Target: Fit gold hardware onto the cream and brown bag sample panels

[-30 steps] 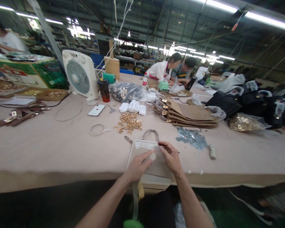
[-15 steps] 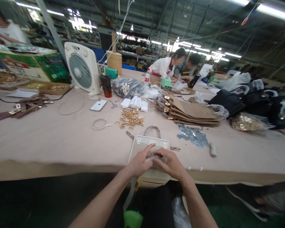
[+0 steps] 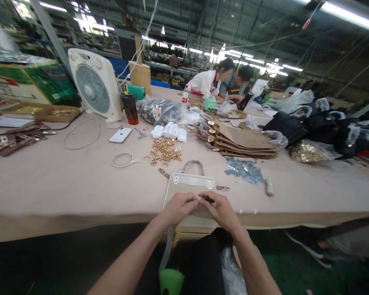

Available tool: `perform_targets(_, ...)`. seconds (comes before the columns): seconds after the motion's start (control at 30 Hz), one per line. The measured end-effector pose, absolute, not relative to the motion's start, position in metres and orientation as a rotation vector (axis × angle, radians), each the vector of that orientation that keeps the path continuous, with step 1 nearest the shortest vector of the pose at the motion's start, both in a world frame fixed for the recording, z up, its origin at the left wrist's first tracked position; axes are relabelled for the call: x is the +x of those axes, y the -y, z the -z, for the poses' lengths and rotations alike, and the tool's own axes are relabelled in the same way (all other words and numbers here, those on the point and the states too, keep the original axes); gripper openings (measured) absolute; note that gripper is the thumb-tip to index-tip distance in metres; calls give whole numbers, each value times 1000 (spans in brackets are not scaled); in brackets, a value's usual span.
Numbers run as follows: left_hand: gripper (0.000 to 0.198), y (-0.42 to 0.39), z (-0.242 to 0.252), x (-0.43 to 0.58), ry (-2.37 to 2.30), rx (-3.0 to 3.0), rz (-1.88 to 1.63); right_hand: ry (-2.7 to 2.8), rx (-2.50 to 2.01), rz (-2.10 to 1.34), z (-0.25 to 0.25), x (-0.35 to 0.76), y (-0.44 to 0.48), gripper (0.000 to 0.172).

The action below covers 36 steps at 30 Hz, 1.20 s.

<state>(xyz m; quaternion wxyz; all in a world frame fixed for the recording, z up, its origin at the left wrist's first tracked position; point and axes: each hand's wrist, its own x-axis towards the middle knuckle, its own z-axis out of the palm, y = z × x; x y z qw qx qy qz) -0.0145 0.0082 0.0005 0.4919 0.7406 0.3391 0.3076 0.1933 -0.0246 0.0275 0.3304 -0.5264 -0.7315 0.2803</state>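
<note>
A beige handbag (image 3: 184,186) lies flat at the near edge of the long table (image 3: 55,184), its handle pointing away from me. My left hand (image 3: 178,207) and my right hand (image 3: 223,211) rest on the bag's front, fingertips pinched together at its middle on a small part I cannot make out. A beige strap (image 3: 167,250) hangs from the bag below the table edge. A heap of gold metal fittings (image 3: 163,150) and a heap of grey metal pieces (image 3: 244,170) lie just beyond the bag.
A white box fan (image 3: 94,84), a dark cup (image 3: 129,107), a white phone (image 3: 120,135) and a white ring (image 3: 122,159) stand to the left. Stacked brown bag panels (image 3: 242,143) and black handbags (image 3: 320,123) lie right. Two people work at the far end.
My hands slid from the bag's upper flap down to its middle and drew together into a pinch. The view shifted slightly right.
</note>
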Motion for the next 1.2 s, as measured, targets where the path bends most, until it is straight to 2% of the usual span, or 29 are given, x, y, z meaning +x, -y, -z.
perform_targets(0.17, 28, -9, 5, -14, -831, 1821, -742, 1930, -1361, -693, -25, 199, 27, 26)
perform_targets(0.47, 29, -11, 8, -14, -786, 1839, -746, 2010, -1310, -745, -34, 199, 25, 14)
perform_targets(0.9, 27, -10, 4, -15, -808, 1821, -714, 1928, -1334, -1002, -36, 196, 25, 18)
perform_targets(1.2, 27, -13, 4, -17, -796, 1600, -758, 1912, -1261, -881, -19, 181, 28, 13)
